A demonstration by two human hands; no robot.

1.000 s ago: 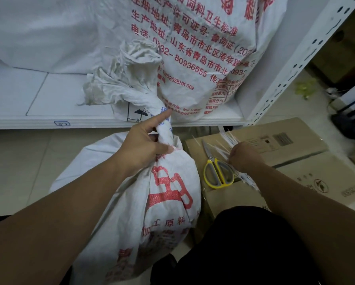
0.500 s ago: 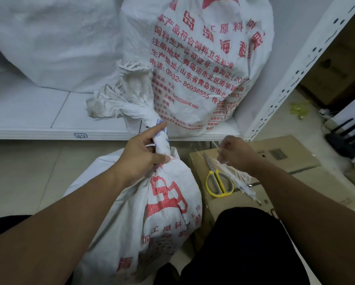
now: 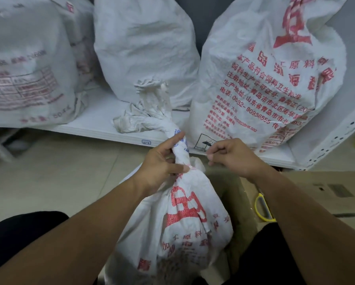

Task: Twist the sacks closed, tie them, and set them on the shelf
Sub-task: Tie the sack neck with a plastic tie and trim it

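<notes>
Grips the twisted neck point(image 3: 180, 149) of the sack point(image 3: 184, 219) with the left hand point(image 3: 162, 163), thumb across, forefinger laid up along the twist. Most likely held so to keep the turns from springing loose and to leave a bare stretch of neck for tying. Keeps the sack itself on the floor point(image 3: 59, 171), near and centre, its frayed mouth flopped toward the edge of the shelf point(image 3: 102, 128); not yet up there.

Brings the right hand point(image 3: 232, 155) in just right of the neck, close but apart. Fingertips narrowed to a pinch on what looks like a thin pale tie point(image 3: 209, 160), too fine to make out surely. Probably poised to pass it round the neck above the left thumb.

Leaves the yellow scissors point(image 3: 262, 208) on the cardboard box point(image 3: 326, 194), near right, partly hidden by the right forearm, handy for trimming. Already on the shelf, far side: three filled sacks point(image 3: 145, 52), standing.

Against half a second ago: same left-hand grip, unchanged. Right hand lifted off the box and carried left, from beside the scissors to beside the neck. View raised too, taking in more of the shelf.
</notes>
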